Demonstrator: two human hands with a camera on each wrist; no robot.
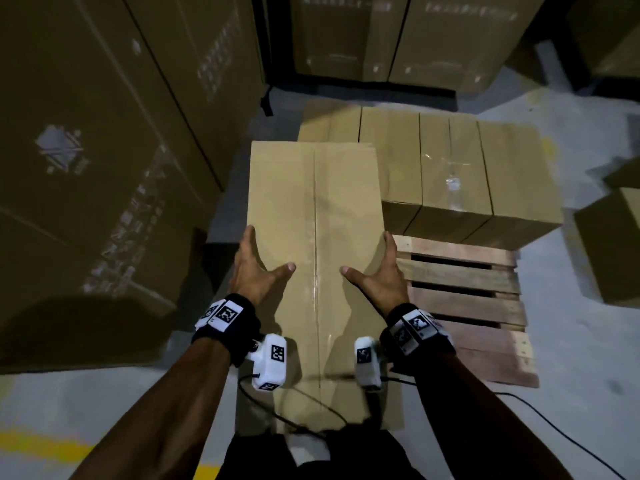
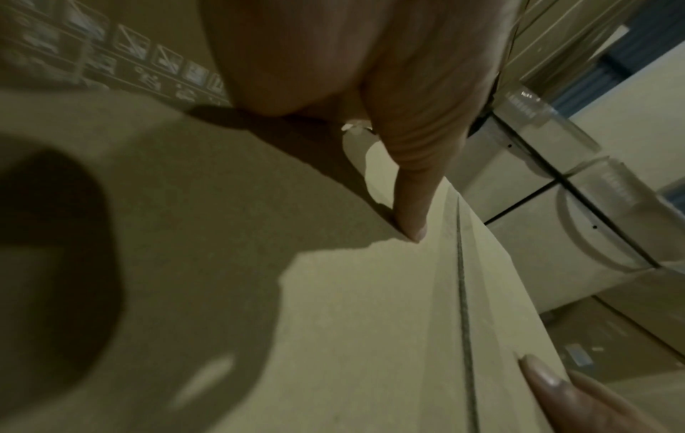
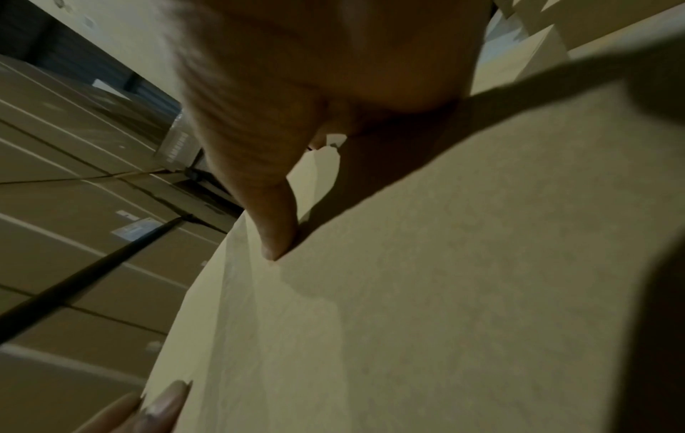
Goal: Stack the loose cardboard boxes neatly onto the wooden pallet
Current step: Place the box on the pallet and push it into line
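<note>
I hold a long taped cardboard box [image 1: 311, 209] level in front of me. My left hand [image 1: 256, 268] grips its left edge and my right hand [image 1: 377, 271] grips its right edge. Each thumb lies on the top face and the fingers go down over the side. The box's far end reaches over the left part of the wooden pallet [image 1: 467, 299]. A row of several boxes [image 1: 450, 161] stands on the pallet's far half. The left wrist view shows my left thumb [image 2: 407, 190] pressed on the box top [image 2: 370, 293]. The right wrist view shows my right thumb [image 3: 270, 219] on it [image 3: 444, 263].
Tall stacks of large cartons stand at the left [image 1: 86, 150] and at the back [image 1: 381, 36]. Loose boxes [image 1: 613, 244] sit on the grey floor at the right. The pallet's near slats are bare. A black cable [image 1: 554, 427] trails on the floor.
</note>
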